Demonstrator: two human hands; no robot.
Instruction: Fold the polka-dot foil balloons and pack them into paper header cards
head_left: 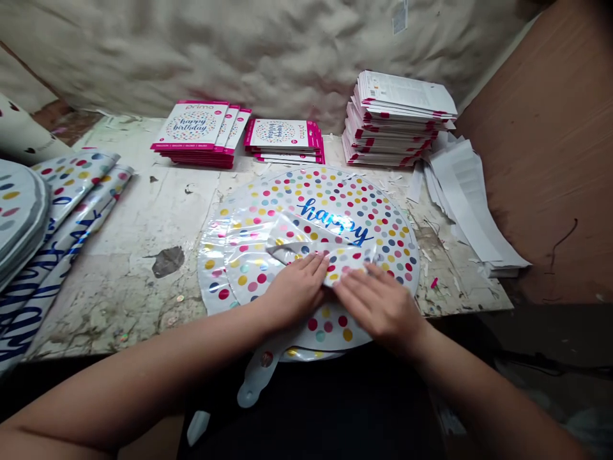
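Several flat foil balloons [393, 223] printed with coloured dots and a blue "happy" lie stacked in front of me. On top is a folded foil balloon [347, 260] with the same dots, its layers doubled over and one pointed edge lifted slightly. My left hand [299, 284] lies with fingers outstretched on its near left part. My right hand [378, 300] presses its near right part, fingers extended and slightly spread. Both hands rest on the foil rather than wrap round it. A balloon tail [253, 377] hangs over the table's front edge.
Behind the balloons stand "happy birthday" packets [191, 128], a smaller packet pile [282, 137] and a tall packet stack [393, 121]. White paper sheets [472, 198] lie at right by a brown board [550, 153]. More foil balloons [71, 211] lie left on the worn table [138, 255].
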